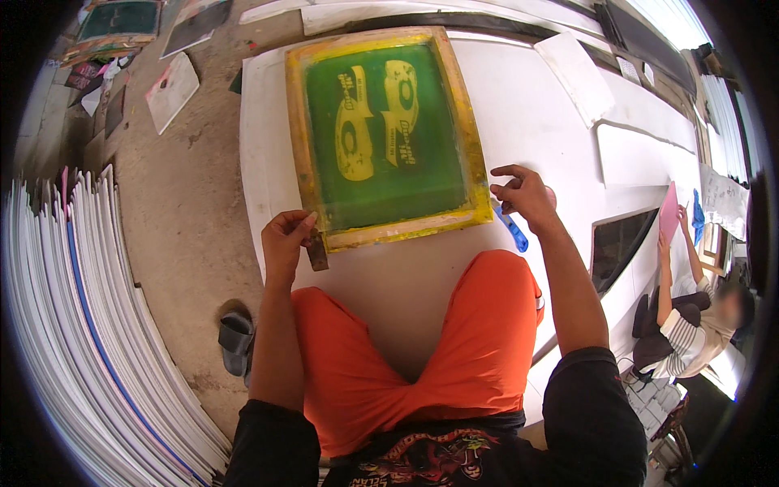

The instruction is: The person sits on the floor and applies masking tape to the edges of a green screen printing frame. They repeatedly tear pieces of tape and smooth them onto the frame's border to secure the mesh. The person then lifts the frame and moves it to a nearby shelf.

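A screen-printing frame with a wooden, yellow-stained border lies flat in front of me. Its green mesh carries pale yellow printed shapes. By the near left corner, my left hand is closed in a pinch on a short dark brown strip, which hangs beside that corner. My right hand hovers at the frame's right edge, index finger stretched out and the others partly curled, with nothing seen in it. Under it lies a blue-handled tool, partly hidden. A round pinkish thing shows behind that hand.
The frame rests on a white board surface. White panels lie to the right, near a dark opening. Stacked sheets stand at left; a grey sandal is on the floor. At far right another person holds a pink sheet.
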A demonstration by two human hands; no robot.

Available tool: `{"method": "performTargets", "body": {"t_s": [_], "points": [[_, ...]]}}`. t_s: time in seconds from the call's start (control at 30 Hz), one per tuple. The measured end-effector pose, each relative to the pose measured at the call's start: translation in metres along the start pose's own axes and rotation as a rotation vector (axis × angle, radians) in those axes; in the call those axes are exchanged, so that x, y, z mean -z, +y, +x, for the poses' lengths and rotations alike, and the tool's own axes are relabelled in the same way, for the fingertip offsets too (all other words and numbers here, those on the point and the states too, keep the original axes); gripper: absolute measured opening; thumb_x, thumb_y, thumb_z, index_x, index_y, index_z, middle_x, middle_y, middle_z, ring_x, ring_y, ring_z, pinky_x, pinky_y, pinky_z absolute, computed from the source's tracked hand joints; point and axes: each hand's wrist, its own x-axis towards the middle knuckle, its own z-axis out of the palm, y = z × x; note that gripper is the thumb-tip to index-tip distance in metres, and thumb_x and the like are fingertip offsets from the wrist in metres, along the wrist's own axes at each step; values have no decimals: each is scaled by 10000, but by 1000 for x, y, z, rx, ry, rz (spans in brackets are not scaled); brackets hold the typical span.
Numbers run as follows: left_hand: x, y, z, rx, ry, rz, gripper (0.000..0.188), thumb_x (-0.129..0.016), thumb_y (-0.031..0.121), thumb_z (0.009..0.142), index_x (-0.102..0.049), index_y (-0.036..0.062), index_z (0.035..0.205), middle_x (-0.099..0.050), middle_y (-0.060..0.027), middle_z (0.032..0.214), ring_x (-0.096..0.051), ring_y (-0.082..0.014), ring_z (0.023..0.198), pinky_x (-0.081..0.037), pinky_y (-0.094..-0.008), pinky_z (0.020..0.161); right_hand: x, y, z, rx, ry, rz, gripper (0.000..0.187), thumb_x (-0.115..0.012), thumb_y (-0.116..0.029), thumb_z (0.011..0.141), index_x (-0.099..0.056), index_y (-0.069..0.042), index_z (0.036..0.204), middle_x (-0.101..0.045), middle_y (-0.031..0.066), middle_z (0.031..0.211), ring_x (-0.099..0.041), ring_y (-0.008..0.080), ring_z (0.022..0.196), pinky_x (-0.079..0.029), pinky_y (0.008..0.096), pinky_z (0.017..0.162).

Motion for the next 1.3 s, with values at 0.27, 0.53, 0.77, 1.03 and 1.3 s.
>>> {"method": "performTargets", "body": {"t_s": [0.27, 0.53, 0.77, 1.03, 1.3], "points": [[0, -1, -2, 11, 32, 202, 333, -838, 215, 881, -708, -28, 1068, -699, -47, 836, -612, -100, 685, -510, -254, 613, -6, 38, 15, 312, 10, -49, 210, -693, 6, 905, -668, 4, 1113, -660, 63, 843, -638, 138, 721, -542, 300, 674], [-7, 0, -2, -139, 34, 507, 372, -864, 222, 840, -711, -22, 1075, -718, -84, 857, -670, -168, 766, -552, -313, 727, -9, 19, 8, 421, -95, -528, 224, -641, -33, 877, -798, -94, 1024, -708, 124, 1020, -690, 308, 964, -541, 415, 889], [-25, 13, -2, -254, 74, 587, 326, -882, 149, 794, -684, -30, 981, -684, -99, 767, -649, -189, 701, -534, -328, 677, -17, -9, 1, 437, -125, -829, 339, -565, -72, 913, -821, -218, 1080, -677, 90, 1170, -689, 292, 1059, -542, 423, 920], [-30, 24, 5, -245, 57, 709, 335, -889, 134, 777, -639, -8, 949, -686, -120, 763, -666, -243, 691, -528, -360, 654, -20, 0, 7, 467, -149, -953, 364, -573, -80, 936, -815, -279, 1119, -647, 82, 1192, -705, 282, 1031, -550, 431, 904], [-27, 24, 1, -223, 48, 750, 384, -907, 130, 751, -594, 5, 936, -652, -111, 747, -635, -238, 668, -516, -359, 642, -28, 12, 14, 488, -165, -1012, 368, -589, -76, 950, -810, -307, 1135, -620, 93, 1106, -710, 285, 1005, -562, 444, 866]]}}
